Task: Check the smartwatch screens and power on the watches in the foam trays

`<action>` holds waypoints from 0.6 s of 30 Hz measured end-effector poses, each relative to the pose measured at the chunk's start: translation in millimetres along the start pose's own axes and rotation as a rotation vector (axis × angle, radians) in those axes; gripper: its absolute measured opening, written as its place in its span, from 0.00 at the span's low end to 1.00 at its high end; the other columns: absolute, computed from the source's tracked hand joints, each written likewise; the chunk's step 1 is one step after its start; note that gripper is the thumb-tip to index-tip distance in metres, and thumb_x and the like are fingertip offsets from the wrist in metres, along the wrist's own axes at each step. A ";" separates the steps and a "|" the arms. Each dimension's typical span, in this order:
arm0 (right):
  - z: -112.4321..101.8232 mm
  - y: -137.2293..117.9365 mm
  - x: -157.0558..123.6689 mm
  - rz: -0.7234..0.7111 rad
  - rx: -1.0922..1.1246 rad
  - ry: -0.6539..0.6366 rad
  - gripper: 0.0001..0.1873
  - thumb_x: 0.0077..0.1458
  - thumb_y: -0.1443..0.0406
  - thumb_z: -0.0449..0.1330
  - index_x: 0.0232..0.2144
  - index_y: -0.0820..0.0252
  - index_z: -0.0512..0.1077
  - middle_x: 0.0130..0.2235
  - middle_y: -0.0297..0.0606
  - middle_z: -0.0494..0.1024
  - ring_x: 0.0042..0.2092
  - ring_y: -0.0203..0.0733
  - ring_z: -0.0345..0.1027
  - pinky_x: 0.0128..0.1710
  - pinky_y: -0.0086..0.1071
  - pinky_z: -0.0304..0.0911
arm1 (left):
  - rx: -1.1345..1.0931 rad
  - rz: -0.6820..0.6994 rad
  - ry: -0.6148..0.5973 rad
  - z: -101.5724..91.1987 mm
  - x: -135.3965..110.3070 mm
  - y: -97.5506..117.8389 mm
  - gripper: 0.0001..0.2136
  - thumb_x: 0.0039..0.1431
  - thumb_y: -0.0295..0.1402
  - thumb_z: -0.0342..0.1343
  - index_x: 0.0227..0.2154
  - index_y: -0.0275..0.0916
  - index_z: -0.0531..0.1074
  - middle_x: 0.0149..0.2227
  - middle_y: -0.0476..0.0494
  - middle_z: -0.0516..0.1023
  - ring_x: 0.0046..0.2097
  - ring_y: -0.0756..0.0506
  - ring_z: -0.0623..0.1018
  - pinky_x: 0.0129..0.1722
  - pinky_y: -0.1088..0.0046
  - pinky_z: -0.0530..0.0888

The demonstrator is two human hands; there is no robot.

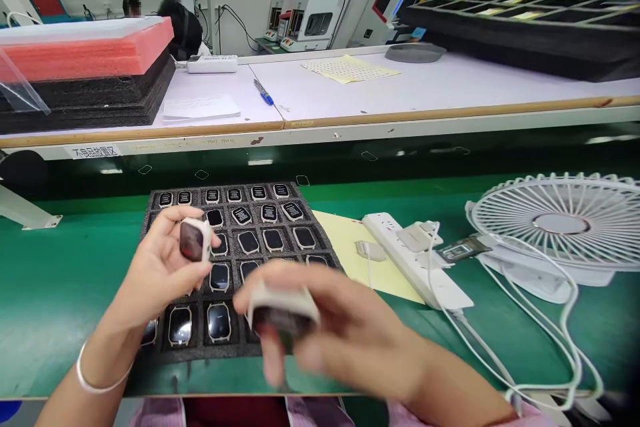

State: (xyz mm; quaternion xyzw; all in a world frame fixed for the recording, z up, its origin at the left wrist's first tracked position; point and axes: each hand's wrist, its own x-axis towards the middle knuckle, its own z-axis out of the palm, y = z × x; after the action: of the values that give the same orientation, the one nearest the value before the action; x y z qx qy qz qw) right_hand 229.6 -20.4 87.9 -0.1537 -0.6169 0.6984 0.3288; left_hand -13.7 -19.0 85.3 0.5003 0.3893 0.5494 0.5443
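Observation:
My left hand (165, 260) is raised over a black foam tray (165, 353) and its fingers grip a small white watch body (194, 239) with a dark screen. My right hand (320, 327), blurred by motion, is closed round a second white watch body (283, 312) just above the tray's near right corner. The tray lies on the green mat (45, 293) and holds several rows of watch bodies (249, 241) in its pockets, screens up. A white bracelet (95, 383) circles my left wrist.
A white power strip (415, 260) with a plugged-in adapter and cables lies right of the tray, on a yellow sheet (340, 233). A white desk fan (555, 223) lies at the far right. Behind, a raised shelf carries stacked foam (85, 73), papers, a blue pen (263, 92).

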 end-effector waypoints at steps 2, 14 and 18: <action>-13.6 20.1 25.5 -0.013 0.230 0.069 0.26 0.59 0.61 0.66 0.59 0.46 0.68 0.53 0.41 0.77 0.36 0.40 0.78 0.40 0.37 0.73 | 0.048 -0.042 0.100 0.0 14.5 -19.8 0.25 0.47 0.27 0.71 0.47 0.43 0.69 0.37 0.47 0.78 0.32 0.51 0.77 0.27 0.82 0.75; -63.5 106.8 64.3 0.149 0.605 0.277 0.19 0.60 0.58 0.64 0.50 0.60 0.70 0.44 0.45 0.82 0.31 0.40 0.77 0.34 0.32 0.69 | -0.192 -0.278 0.192 -11.3 24.5 -67.1 0.30 0.52 0.47 0.66 0.53 0.35 0.69 0.37 0.41 0.81 0.29 0.43 0.82 0.29 0.68 0.80; -64.1 107.7 65.5 0.191 0.583 0.268 0.18 0.65 0.57 0.58 0.51 0.61 0.70 0.43 0.46 0.82 0.31 0.42 0.77 0.31 0.32 0.69 | -0.213 -0.302 0.189 -12.6 25.1 -70.7 0.27 0.52 0.48 0.66 0.49 0.35 0.70 0.35 0.41 0.82 0.29 0.42 0.83 0.30 0.67 0.81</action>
State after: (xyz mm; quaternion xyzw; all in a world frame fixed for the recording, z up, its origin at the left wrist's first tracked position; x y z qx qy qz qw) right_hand 192.1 68.5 -15.6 -0.2008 -0.3254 0.8467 0.3700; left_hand -8.9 14.7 17.2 0.3220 0.4491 0.5442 0.6313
